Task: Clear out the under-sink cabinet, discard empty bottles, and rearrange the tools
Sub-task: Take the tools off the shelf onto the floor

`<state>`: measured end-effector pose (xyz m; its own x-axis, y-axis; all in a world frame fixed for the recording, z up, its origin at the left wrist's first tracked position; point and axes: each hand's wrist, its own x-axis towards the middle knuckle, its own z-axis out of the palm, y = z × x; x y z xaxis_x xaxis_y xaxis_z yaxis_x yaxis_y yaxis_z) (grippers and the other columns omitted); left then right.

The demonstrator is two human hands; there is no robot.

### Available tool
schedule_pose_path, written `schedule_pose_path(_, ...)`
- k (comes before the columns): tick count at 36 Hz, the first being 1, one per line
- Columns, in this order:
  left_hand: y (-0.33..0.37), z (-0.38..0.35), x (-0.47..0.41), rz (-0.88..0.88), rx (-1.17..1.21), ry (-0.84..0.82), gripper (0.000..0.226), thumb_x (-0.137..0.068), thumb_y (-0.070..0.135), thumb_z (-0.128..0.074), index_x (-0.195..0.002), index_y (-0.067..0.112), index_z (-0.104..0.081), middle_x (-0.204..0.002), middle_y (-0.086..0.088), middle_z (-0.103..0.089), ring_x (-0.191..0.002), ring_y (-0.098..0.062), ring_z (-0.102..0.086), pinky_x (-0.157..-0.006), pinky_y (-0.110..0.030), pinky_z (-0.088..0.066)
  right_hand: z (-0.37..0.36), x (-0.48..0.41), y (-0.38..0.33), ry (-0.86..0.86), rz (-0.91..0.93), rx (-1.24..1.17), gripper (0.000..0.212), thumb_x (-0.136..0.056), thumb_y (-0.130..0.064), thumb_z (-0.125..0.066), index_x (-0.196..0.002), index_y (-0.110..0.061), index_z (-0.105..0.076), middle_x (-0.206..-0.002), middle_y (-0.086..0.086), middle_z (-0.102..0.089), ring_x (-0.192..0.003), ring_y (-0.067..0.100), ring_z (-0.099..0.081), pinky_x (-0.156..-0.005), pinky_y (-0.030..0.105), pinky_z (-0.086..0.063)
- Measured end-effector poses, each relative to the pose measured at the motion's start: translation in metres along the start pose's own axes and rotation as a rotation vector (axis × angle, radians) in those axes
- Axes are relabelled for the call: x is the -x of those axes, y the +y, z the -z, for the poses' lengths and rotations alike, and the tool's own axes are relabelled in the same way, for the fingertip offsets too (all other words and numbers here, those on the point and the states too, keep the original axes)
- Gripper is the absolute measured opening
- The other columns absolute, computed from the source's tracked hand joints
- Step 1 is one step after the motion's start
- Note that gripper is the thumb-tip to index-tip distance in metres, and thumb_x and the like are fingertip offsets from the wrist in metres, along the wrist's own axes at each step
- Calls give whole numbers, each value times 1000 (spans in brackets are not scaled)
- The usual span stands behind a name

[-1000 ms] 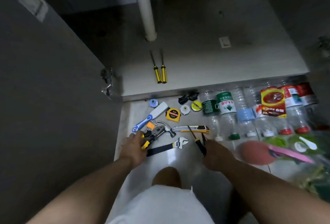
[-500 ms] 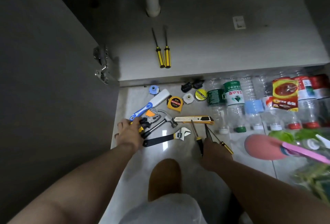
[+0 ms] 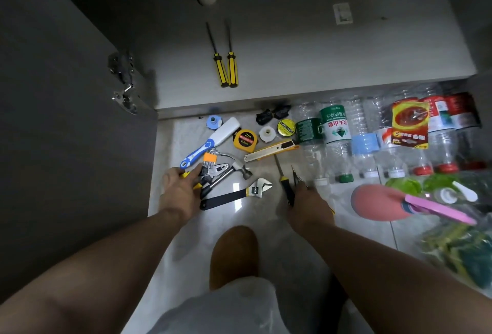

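The left hand (image 3: 181, 191) has its fingers curled around the yellow handles of the pliers (image 3: 216, 171), whose head points away from the hand. The adjustable wrench (image 3: 234, 193) lies just right of it. The right hand (image 3: 308, 200) grips the black-handled screwdriver (image 3: 285, 187), shaft pointing forward. The empty bottles (image 3: 336, 131) lie beyond it, to the right.

Dim, wide-angle-warped scene; glare spots the floor tile (image 3: 237, 195), right edge blurred.

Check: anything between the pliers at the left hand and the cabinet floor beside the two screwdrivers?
On the tiles, hex keys, brush and tape measure lie between pliers and cabinet floor; lifting should clear them.
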<state>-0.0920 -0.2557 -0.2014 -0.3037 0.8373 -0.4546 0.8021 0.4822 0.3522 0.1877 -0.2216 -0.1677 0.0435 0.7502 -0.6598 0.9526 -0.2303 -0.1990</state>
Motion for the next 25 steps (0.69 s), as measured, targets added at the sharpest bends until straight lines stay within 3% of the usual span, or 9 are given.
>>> schedule_pose_path(3,-1,2,1,12,-63,-23,59,-97,20,-59,-151,37,-42,-140,-11,-32,-131,-30,-32,-103,-50,-46,2,-4,2,57,3,-27,29,-95,-18,-54,-122,-12,-44,-128,14,-50,-108,38,-62,-83,41,-48)
schedule_pose_path(8,2,2,5,55,-111,-25,55,-97,32,-58,-150,36,-41,-133,-7,-38,-127,-26,-37,-96,-50,-50,6,-6,3,65,-39,-17,30,-94,-15,-53,-123,-11,-44,-125,13,-51,-110,37,-61,-86,44,-49)
schedule_pose_path(12,20,8,7,106,-132,39,41,-93,31,-59,-133,30,-51,-129,-6,-41,-123,-28,-44,-99,-48,-44,11,-7,1,59,-18,-1,30,-96,-22,-54,-123,-11,-46,-122,12,-57,-109,35,-61,-87,42,-50)
schedule_pose_path(16,53,24,-1,-68,-136,166,27,-93,29,-59,-117,17,-60,-119,-9,-49,-111,-31,-49,-91,-47,-48,24,-13,-7,38,41,-48,23,-97,-25,-52,-116,-12,-52,-117,12,-60,-107,33,-62,-87,39,-50)
schedule_pose_path(21,93,56,-26,-301,22,285,23,-92,17,-61,-115,19,-60,-117,-4,-49,-112,-25,-49,-93,-45,-49,49,-25,-27,106,262,-119,8,-92,-17,-55,-100,-16,-55,-104,7,-58,-91,23,-58,-78,34,-49)
schedule_pose_path(25,117,86,-59,-367,118,340,33,-92,12,-61,-121,27,-56,-117,0,-44,-112,-21,-48,-99,-44,-49,82,-43,-58,216,442,-202,22,-91,-12,-58,-111,-19,-58,-113,1,-50,-94,20,-57,-82,35,-52)
